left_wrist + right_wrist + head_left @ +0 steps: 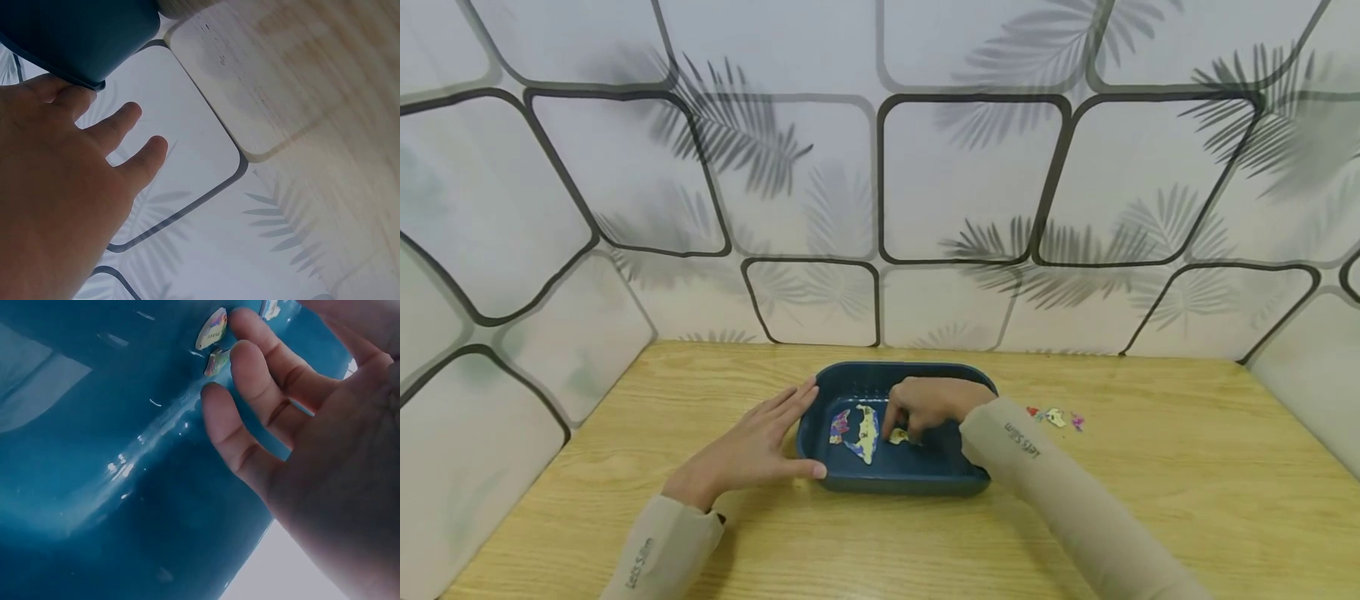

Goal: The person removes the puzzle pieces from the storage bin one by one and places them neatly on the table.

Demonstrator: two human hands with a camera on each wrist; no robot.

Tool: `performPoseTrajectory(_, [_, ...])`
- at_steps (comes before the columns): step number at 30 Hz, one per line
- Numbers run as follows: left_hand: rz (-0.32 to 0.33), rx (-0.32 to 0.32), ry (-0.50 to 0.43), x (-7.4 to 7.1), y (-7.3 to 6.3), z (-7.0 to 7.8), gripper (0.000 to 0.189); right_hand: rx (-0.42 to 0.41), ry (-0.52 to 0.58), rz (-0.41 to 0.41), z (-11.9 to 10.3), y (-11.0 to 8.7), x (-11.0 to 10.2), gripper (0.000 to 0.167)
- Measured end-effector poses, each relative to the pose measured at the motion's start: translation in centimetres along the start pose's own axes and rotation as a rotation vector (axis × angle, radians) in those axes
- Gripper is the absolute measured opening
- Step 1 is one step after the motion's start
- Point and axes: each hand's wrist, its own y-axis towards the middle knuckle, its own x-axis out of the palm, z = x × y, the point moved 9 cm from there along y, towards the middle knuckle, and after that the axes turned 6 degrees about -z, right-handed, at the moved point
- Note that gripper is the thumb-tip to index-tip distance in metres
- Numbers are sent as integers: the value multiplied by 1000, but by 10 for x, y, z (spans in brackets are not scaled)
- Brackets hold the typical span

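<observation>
A dark blue rectangular tray with rounded corners sits on the table. My left hand rests at its left end, fingers fairly straight against the rim and thumb by the front edge; several of its fingers also show in the left wrist view. Inside the tray, my right hand points its index finger down beside a small yellowish cut-out piece. Left of it lie a larger yellow-and-blue piece and a purple one. In the right wrist view, the loosely bent fingers hover near small colourful pieces; the right thumb's contact is hidden.
Right of the tray, several small irregular pieces lie on the light wood table. A white wall covering with dark outlines and leaf prints stands behind the table and along its sides.
</observation>
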Motion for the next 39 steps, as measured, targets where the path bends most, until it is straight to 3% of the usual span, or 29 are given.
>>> performPoseTrajectory(11, [-5, 3, 19, -1, 1, 0, 106, 71, 11, 23, 11, -6, -6, 46])
performPoseTrajectory(18, [-5, 5, 12, 1, 0, -1, 106, 119, -92, -21, 12, -3, 2, 57])
performPoseTrajectory(24, [-7, -1, -2, 1, 1, 0, 106, 151, -157, -26, 13, -4, 7, 56])
performPoseTrajectory(39, [-14, -17, -6, 0, 0, -1, 105, 130, -248, 29, 7, -4, 6, 47])
